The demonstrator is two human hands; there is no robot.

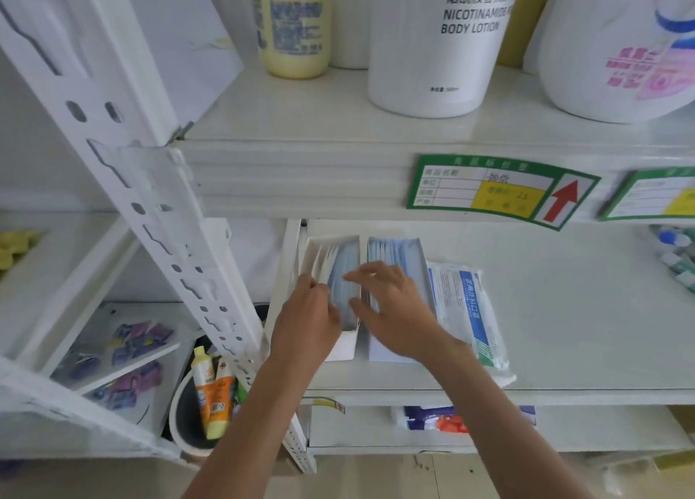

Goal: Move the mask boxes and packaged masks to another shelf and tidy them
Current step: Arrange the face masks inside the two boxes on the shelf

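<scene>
Lengthwise front-to-back lie both mask boxes (391,273), left hand (306,322) and right hand (395,310) each a loose, spread grip.

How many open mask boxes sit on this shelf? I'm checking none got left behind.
2: the left box under the left hand, the right box beside it, under the right hand. Others may be hidden.

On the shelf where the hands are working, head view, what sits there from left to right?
Left mask box → right mask box → packaged masks → small bottles at the far right edge.
</scene>
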